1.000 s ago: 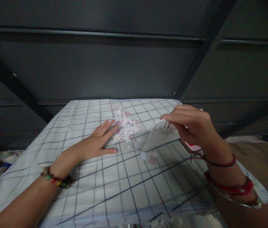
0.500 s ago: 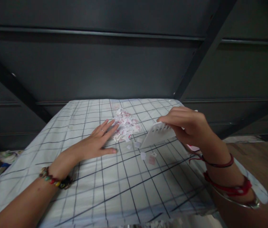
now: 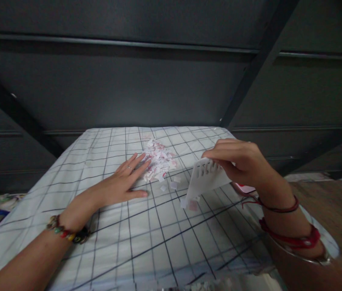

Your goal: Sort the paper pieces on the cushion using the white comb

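Note:
A heap of small torn paper scraps (image 3: 159, 161), white with pink bits, lies on the checked tablecloth (image 3: 140, 238). My left hand (image 3: 125, 178) rests flat at the heap's left side, fingers spread and fingertips touching its edge. In my right hand (image 3: 237, 159) is a thin white plastic plate with a row of slots (image 3: 205, 178), gripped along its top edge and held tilted on its lower edge. A few loose scraps (image 3: 174, 185) lie between the heap and the plate. A pinkish scrap (image 3: 193, 205) sits right at the plate's lower corner.
A dark panelled wall (image 3: 146, 89) rises behind the table's far edge. Something pink (image 3: 245, 188) is partly hidden beside my right wrist. Wooden floor (image 3: 334, 202) shows at right, and blurred clutter (image 3: 5, 202) at left below the table.
The slotted plate in my right hand has tipped, its lower edge now nearer me, by the pinkish scrap. My left hand stays in place beside the heap.

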A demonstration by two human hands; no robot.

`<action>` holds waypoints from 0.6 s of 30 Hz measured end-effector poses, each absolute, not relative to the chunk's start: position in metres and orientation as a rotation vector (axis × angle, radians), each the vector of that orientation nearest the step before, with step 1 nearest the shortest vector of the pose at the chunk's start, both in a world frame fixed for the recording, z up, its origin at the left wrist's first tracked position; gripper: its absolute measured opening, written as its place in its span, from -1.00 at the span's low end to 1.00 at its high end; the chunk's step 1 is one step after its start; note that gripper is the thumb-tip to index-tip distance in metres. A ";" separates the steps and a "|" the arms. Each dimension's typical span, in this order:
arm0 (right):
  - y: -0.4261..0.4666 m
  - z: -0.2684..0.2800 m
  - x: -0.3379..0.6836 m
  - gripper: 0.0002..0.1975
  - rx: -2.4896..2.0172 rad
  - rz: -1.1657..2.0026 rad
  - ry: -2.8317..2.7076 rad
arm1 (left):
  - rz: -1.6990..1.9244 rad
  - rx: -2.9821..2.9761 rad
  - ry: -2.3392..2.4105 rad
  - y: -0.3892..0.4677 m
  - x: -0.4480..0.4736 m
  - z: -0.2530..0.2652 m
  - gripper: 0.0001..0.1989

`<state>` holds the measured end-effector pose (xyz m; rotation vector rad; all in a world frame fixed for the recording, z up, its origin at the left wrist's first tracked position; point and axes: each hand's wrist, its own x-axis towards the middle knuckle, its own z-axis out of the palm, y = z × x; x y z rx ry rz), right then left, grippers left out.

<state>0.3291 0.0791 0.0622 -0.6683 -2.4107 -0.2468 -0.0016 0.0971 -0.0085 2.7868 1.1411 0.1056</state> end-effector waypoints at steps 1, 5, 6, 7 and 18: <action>0.079 0.061 0.326 -0.67 -0.669 -0.242 -2.405 | 0.109 2.792 1.137 0.097 -0.002 -0.009 -0.14; 0.077 0.059 0.317 -0.68 -0.668 -0.214 -2.355 | 0.137 2.799 1.124 0.098 -0.003 -0.010 -0.14; 0.077 0.059 0.317 -0.67 -0.661 -0.202 -2.344 | 0.138 2.797 1.123 0.098 -0.003 -0.010 -0.14; 0.076 0.060 0.317 -0.67 -0.651 -0.188 -2.331 | 0.138 2.795 1.123 0.098 -0.003 -0.010 -0.15; 0.078 0.053 0.313 -0.61 -0.771 -0.390 -2.328 | 0.119 2.788 1.132 0.097 -0.001 -0.008 -0.16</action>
